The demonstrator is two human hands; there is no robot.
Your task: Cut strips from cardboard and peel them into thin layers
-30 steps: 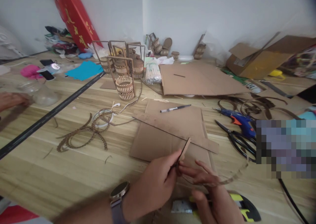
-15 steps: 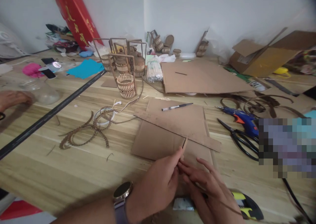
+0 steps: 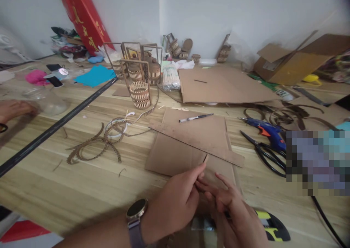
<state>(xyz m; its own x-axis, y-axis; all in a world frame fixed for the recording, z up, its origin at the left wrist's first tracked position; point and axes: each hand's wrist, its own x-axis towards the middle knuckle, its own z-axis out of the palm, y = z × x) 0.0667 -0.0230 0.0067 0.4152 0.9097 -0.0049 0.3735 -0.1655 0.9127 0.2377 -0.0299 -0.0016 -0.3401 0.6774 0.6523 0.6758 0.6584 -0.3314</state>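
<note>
My left hand (image 3: 176,200), with a watch (image 3: 136,208) on its wrist, is closed on a narrow brown cardboard strip (image 3: 205,158), whose tip sticks up past the thumb. Against its fingertips rests my right hand (image 3: 232,208), fingers bent around the lower part of the strip and forefinger raised. Both hands are over the near edge of a cardboard sheet (image 3: 175,157). Across that sheet lie a long flat cardboard piece (image 3: 197,142) and a pen (image 3: 195,118). Below the hands, a clear flat object (image 3: 202,224) is partly hidden.
Small slatted baskets (image 3: 140,95) stand at the back. Curled cardboard strips (image 3: 94,148) lie left. Scissors (image 3: 262,151), a blue glue gun (image 3: 266,129) and a yellow-black tool (image 3: 273,224) are on the right. Another person's hand (image 3: 16,109) is at the far left, near a jar (image 3: 49,102).
My right hand has turned slightly and its fingers have bent more. The strip's tip has dropped a little, and a broader brown piece now shows below my right hand.
</note>
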